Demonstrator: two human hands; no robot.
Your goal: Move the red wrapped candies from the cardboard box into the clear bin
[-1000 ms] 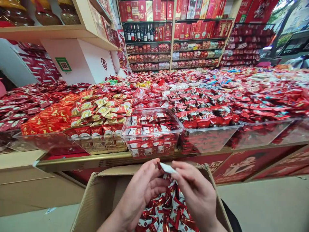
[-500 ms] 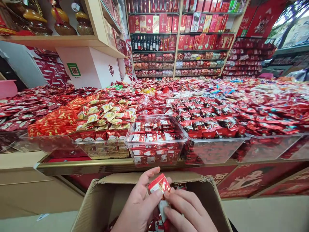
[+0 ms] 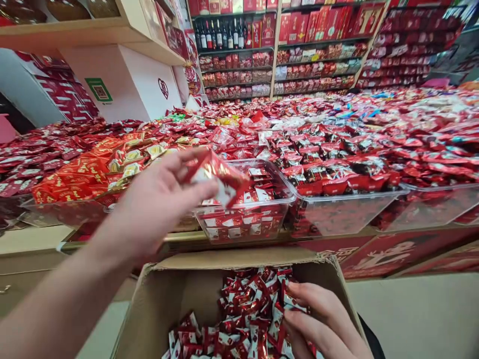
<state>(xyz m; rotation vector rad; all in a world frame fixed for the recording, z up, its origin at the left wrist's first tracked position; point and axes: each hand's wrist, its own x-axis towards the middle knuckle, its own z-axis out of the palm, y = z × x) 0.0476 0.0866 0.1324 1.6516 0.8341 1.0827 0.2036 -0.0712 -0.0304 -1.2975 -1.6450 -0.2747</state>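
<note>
My left hand [image 3: 160,199] is raised over the front edge of the display, its fingers wrapped round some red and white wrapped candies [image 3: 219,177], blurred by motion. Just behind them is a clear plastic bin [image 3: 243,207] with rows of similar red and white candies inside. Lower right, my right hand [image 3: 318,319] reaches into an open cardboard box [image 3: 175,294] that holds a loose heap of these candies [image 3: 243,319]. The fingertips of my right hand close round a candy [image 3: 290,299] at the heap's right side.
More clear bins [image 3: 344,212] of red-wrapped sweets stand to the right. Durian-pictured packets [image 3: 132,157] and orange-red packets [image 3: 82,174] lie at the left. Behind the display are shelves [image 3: 275,50] with bottles and red boxes. A wooden shelf [image 3: 93,32] overhangs the upper left.
My left hand has moved up and left with candies, out of the box towards the clear bin. My right hand has moved right and down onto the heap. The view has tilted downwards.
</note>
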